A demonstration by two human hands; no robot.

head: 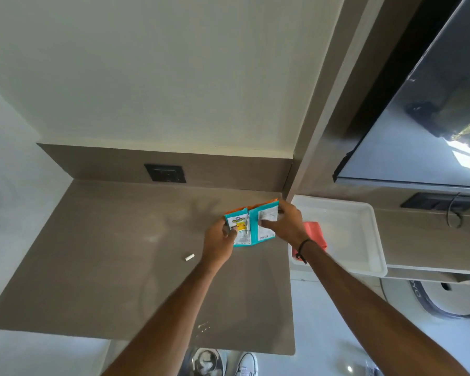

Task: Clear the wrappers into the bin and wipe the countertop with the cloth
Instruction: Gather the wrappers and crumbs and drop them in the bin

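Two teal and orange snack wrappers lie side by side at the far right of the brown countertop (106,240). My left hand (219,244) pinches the left wrapper (239,226) at its lower edge. My right hand (285,222) grips the right wrapper (263,221) with the thumb on its printed face. A red cloth (316,233) lies in the white tray (364,240) just right of my right wrist, partly hidden by it. A metal bin (206,360) stands on the floor below the counter's front edge, between my forearms.
A small white scrap (189,257) lies on the countertop left of my left wrist. Crumbs (202,327) dot the front of the counter. A black socket (164,173) sits in the back panel. A dark screen (432,118) hangs at the upper right. My white shoe (246,363) is beside the bin.
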